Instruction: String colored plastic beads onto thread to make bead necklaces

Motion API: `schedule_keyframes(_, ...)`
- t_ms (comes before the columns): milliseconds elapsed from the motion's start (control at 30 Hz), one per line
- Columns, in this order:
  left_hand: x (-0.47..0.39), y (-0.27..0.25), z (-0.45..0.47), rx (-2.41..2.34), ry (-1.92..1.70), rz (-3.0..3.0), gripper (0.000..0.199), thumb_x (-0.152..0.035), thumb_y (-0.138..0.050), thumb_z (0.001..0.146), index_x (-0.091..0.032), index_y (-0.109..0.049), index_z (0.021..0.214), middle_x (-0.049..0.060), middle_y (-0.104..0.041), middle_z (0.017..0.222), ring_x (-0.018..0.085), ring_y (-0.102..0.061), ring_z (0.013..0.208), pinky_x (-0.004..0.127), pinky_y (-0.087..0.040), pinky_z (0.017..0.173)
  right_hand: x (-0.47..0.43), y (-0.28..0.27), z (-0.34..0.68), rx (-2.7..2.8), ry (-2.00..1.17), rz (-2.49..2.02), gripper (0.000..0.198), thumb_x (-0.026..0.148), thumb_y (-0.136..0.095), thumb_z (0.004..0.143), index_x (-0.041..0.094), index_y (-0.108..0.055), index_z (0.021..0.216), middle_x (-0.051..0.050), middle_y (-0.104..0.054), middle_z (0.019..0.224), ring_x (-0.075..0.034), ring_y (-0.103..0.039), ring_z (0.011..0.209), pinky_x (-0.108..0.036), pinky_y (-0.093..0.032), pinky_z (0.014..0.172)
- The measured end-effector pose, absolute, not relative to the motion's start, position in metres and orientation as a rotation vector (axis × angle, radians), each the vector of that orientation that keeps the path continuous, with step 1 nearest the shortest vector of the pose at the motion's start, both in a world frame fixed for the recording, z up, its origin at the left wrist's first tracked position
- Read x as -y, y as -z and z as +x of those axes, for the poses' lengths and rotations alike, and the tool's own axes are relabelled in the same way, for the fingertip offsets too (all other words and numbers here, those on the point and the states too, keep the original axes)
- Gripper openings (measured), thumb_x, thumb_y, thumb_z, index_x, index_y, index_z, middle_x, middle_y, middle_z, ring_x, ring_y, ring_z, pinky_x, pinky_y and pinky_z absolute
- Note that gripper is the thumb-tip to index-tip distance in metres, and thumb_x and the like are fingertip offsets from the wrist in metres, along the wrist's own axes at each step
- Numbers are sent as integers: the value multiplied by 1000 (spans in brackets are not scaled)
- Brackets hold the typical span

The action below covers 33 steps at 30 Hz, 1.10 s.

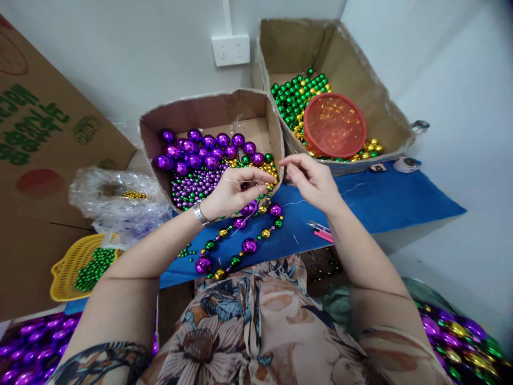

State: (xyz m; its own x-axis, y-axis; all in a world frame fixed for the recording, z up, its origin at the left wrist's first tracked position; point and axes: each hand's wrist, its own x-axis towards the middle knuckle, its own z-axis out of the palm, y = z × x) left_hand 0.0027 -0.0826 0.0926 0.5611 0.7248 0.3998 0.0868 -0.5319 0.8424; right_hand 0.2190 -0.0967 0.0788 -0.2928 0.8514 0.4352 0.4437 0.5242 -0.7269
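Observation:
My left hand, with a metal watch on its wrist, is closed in a pinch at the front rim of the bead box. Thin clear thread trails down from its fingers. Below it, a strand of purple, gold and green beads lies looped on the blue cloth. Just to the right, my right hand is raised with thumb and index finger brought together; what sits between them is too small to make out. More thread crosses the cloth beneath and beside this hand.
A cardboard box holds purple, green and gold beads. Behind it, a second box has green and gold beads and a red basket. Pink-handled tweezers or snips lie right. A yellow basket and plastic bag are left.

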Motion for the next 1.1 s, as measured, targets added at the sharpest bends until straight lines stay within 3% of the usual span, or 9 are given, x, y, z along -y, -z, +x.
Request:
schedule_keyframes(67,84,-94,3,-607,-1006,2064,18,-21,-65,85,-17,-73,100,7,-74,90,11,-67,73,22,-54,66,86,-68,213,1873,-809,-958,33,47,-48,96,21,-64,109,-3,-68,100,-12,-61,88,-24,-48,75)
schedule_keyframes(233,83,-90,2,-524,-1119,2334,20,-18,-59,89,-20,-71,104,7,-73,87,12,-67,76,26,-55,70,77,-33,199,1808,-1607,-635,38,53,-54,91,17,-60,101,0,-66,74,-8,-55,59,-19,-40,51)
schedule_keyframes(333,81,-87,1,-530,-1165,2453,21,-16,-58,89,-21,-70,105,7,-74,90,15,-68,84,30,-55,78,82,-26,197,1715,-1768,-488,38,54,-61,86,16,-57,87,0,-65,70,-7,-55,58,-19,-40,51)
schedule_keyframes(667,69,-111,11,-743,-1279,2362,20,-28,-61,91,-22,-69,108,3,-72,95,15,-66,87,29,-54,83,96,-93,207,1512,-1494,-751,34,50,-64,86,20,-50,81,7,-50,61,-4,-48,49,-15,-34,43)
schedule_keyframes(900,53,-162,34,-522,-1630,2340,20,-33,-61,92,-20,-66,107,-1,-70,94,8,-66,81,19,-53,76,99,-163,210,1503,-1261,-757,20,29,-45,98,19,-47,81,10,-51,60,-1,-51,45,-11,-35,44)
schedule_keyframes(1033,44,-174,37,-528,-1562,2328,21,-31,-60,92,-19,-66,107,-3,-70,103,10,-69,91,21,-53,78,99,-173,206,1455,-1211,-745,17,28,-46,98,19,-50,84,11,-50,61,0,-52,43,-11,-33,43)
schedule_keyframes(1100,44,-172,35,-554,-1498,2367,17,-31,-59,92,-20,-69,101,-5,-71,95,10,-69,89,23,-53,77,98,-167,204,1390,-1232,-766,18,31,-48,97,19,-51,84,12,-49,61,1,-51,43,-10,-33,44)
